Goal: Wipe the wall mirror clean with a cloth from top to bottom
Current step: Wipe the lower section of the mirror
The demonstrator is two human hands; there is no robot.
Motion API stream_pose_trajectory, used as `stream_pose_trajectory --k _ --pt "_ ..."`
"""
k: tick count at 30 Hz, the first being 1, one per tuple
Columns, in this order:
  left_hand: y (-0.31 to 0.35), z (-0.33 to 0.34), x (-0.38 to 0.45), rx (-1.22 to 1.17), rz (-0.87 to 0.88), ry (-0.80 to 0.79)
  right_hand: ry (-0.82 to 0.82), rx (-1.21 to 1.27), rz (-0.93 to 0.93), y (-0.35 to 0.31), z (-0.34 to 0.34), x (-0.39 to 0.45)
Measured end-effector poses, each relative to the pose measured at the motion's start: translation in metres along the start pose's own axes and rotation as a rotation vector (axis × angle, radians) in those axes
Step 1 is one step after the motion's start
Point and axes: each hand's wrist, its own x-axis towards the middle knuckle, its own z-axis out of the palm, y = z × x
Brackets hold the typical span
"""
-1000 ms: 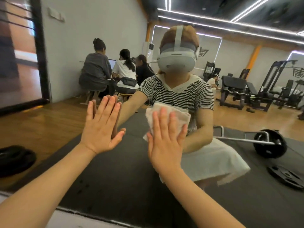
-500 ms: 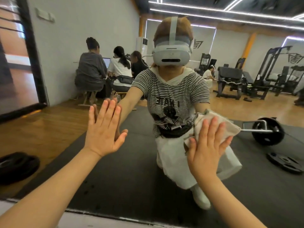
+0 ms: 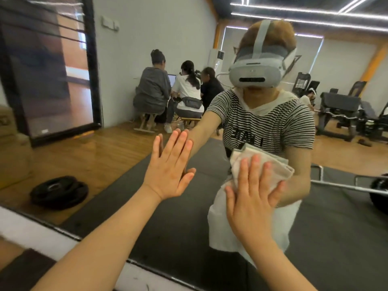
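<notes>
The wall mirror (image 3: 100, 156) fills almost the whole view and reflects a gym room and me. A folded white cloth (image 3: 270, 162) lies flat against the glass at centre right. My right hand (image 3: 252, 198) presses it onto the mirror with straight, spread fingers. My left hand (image 3: 170, 169) rests flat on the bare glass to the left of the cloth, fingers straight and together. The lower part of the cloth is hidden behind my right hand.
The mirror's lower edge (image 3: 63, 234) runs diagonally across the bottom left, with a white ledge (image 3: 27, 229) below it. Reflected in the glass are black weight plates (image 3: 58, 192), a barbell (image 3: 357, 185), gym machines (image 3: 340, 110) and seated people (image 3: 168, 93).
My right hand slid the cloth out to the right and down, then back left and a little up. My left hand stayed flat on the glass in the same spot.
</notes>
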Motion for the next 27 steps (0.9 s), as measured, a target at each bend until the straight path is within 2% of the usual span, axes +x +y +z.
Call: stream_pose_trajectory --k 5,13,24,27 --pt "0.001 -0.002 0.001 0.022 -0.002 -0.016 0.049 0.042 0.047 -0.004 0.006 -0.001" --pt "0.003 -0.008 0.003 0.023 -0.034 -0.041 0.011 0.054 0.019 -0.004 0.004 -0.002" --pt "0.014 -0.031 0.008 0.098 -0.094 -0.301 -0.058 0.096 0.005 -0.002 -0.006 -0.005" --pt "0.021 -0.036 0.012 0.072 -0.146 -0.302 -0.091 0.124 -0.001 -0.002 -0.011 -0.004"
